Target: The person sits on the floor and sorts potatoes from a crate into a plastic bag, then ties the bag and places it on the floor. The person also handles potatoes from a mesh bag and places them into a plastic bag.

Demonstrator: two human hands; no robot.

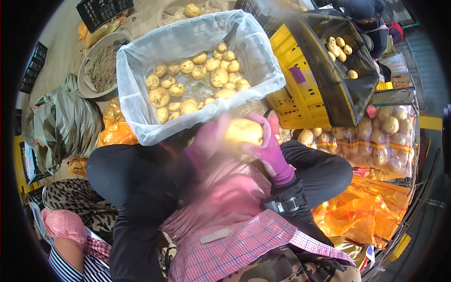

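A large yellow potato [246, 130] is gripped at its right end by my right hand [271, 151], which wears a purple glove. My left hand [208, 139], also gloved in purple, is at the potato's left side. Blur hides its fingers, so I cannot tell whether it grips or only touches. Just beyond my hands stands a crate lined with translucent white plastic [141, 120]. Many soil-marked potatoes [218, 77] lie in it, spread over the bottom.
At right stands a yellow crate [299, 77] with a black liner and a few potatoes [340, 49]. Bagged potatoes [380, 137] and orange plastic bags [363, 208] lie nearer. At left are a basin of soil [105, 67] and a grey-green sack [67, 120]. Other people [67, 232] sit close by.
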